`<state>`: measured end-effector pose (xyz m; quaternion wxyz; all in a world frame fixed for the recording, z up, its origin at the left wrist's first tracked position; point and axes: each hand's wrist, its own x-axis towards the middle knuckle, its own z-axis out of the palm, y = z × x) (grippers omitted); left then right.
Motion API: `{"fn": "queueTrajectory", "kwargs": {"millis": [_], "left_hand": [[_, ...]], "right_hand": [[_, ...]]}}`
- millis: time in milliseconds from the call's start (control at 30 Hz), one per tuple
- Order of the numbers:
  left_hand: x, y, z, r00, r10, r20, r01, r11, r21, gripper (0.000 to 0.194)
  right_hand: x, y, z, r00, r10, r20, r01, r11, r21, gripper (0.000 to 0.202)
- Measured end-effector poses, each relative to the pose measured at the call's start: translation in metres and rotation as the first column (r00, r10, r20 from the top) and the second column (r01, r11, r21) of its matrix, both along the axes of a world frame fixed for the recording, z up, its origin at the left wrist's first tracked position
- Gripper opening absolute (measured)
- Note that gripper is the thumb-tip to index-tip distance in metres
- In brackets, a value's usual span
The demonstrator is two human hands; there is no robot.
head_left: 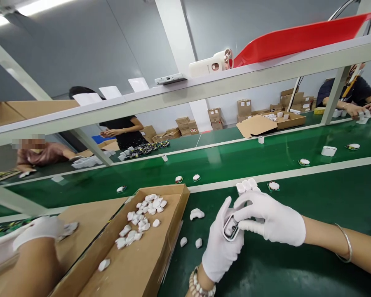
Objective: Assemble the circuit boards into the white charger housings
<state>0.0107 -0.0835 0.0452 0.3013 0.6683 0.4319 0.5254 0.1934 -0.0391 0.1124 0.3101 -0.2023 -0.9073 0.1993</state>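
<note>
My left hand (221, 243), in a white glove, is wrapped round a small white oval housing (230, 227), its open end facing up and dark parts showing inside. Above it, my right hand (262, 216), also gloved, has bent fingers at the housing's rim; whether they pinch anything is hidden. Several white housings (246, 185) stand grouped just behind my right hand. Left of my hands, a few white soft lumps (197, 213) lie on the green table (327, 206).
A cardboard tray (173, 210) with white lumps stands at left, beside a co-worker's gloved hand (40, 233). Small circuit boards (273, 186) sit along the green belt (222, 165). Overhead runs a shelf (266, 76) with a red tray (303, 39). Other people work beyond.
</note>
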Motion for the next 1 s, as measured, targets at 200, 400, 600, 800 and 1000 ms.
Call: {"fn": "queueTrajectory", "kwargs": {"millis": [200, 400, 600, 800, 1000], "left_hand": [[0.005, -0.002, -0.002, 0.986, -0.018, -0.167, 0.019, 1.0, 0.007, 0.099], [0.001, -0.005, -0.006, 0.96, -0.063, -0.273, 0.055, 0.998, -0.037, 0.104], [0.002, -0.006, -0.004, 0.915, -0.106, -0.389, 0.099, 0.994, -0.039, 0.104], [0.003, -0.012, 0.001, 0.901, -0.129, -0.415, 0.075, 0.987, -0.143, 0.106], [0.008, -0.002, -0.002, 0.979, -0.099, -0.179, 0.033, 0.94, -0.34, 0.108]], "right_hand": [[-0.004, 0.002, -0.008, 1.0, -0.024, -0.006, 0.019, 0.91, -0.415, 0.026], [-0.011, 0.005, -0.015, 0.997, -0.051, 0.053, 0.072, 0.818, -0.571, 0.026], [-0.01, 0.005, -0.014, 0.987, 0.008, 0.16, 0.077, 0.852, -0.517, 0.018], [-0.017, 0.0, -0.017, 0.96, 0.003, 0.279, 0.121, 0.897, -0.424, 0.014], [-0.012, 0.012, -0.008, 0.956, 0.0, 0.295, 0.13, 0.897, -0.422, 0.015]]}}
